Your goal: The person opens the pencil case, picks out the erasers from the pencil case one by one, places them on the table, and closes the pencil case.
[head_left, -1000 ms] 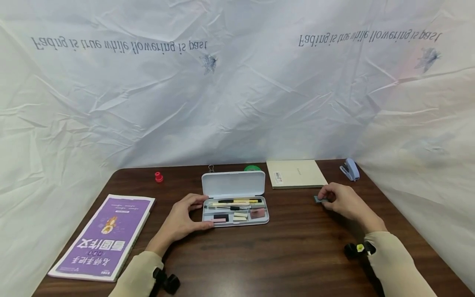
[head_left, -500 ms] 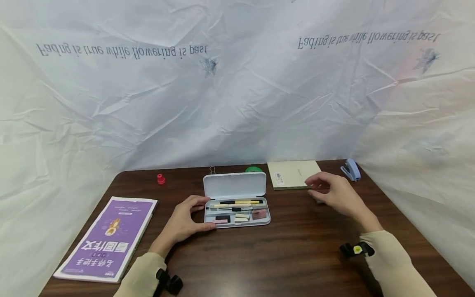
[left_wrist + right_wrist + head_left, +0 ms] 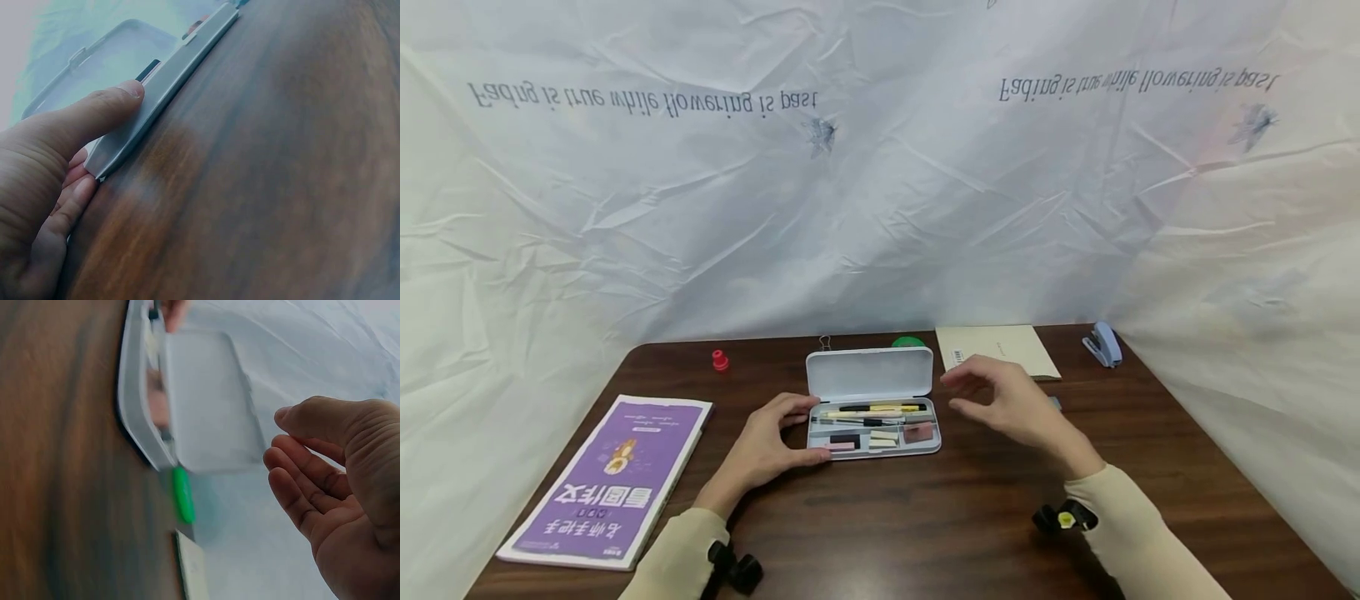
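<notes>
Several things are visible only in part.
In the head view, the open pencil case (image 3: 871,375) hides the lower part of a green object (image 3: 908,342) and of a wire clip (image 3: 825,342); the right hand (image 3: 1011,402) covers a portion of the cream notebook (image 3: 1000,346) and of a small blue-grey piece (image 3: 1056,402). In the right wrist view, the case is blurred and cut by the upper edge, the notebook by the lower one.
</notes>
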`<state>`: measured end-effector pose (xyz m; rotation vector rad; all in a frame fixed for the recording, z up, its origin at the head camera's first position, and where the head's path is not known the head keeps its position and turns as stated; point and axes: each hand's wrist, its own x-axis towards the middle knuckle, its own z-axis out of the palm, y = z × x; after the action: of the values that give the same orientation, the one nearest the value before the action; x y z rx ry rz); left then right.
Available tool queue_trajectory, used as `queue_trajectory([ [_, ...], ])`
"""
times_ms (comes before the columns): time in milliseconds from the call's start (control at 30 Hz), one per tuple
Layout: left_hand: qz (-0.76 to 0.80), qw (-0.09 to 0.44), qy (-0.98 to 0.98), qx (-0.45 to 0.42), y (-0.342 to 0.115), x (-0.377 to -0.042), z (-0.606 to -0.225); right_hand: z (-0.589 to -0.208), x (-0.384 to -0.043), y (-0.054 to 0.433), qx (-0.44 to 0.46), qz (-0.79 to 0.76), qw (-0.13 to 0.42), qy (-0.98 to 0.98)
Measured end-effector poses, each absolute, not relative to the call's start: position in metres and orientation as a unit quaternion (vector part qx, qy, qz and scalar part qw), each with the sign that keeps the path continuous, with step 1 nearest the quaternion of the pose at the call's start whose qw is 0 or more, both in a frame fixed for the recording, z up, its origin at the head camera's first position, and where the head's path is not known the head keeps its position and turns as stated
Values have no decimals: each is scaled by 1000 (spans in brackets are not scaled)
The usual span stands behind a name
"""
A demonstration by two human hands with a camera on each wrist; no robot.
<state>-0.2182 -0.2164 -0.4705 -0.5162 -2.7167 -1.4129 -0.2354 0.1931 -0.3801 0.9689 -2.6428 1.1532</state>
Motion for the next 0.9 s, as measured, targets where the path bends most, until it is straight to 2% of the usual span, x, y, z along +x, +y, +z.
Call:
queue_trajectory([
  [267,-452,31,-875,-171,-217,-218,-471,-401,-234,164,364,366,11,-857],
  [900,-456,28,-874,-168,-216,-219,-469,-422,-233,147,407,262,8,-875],
])
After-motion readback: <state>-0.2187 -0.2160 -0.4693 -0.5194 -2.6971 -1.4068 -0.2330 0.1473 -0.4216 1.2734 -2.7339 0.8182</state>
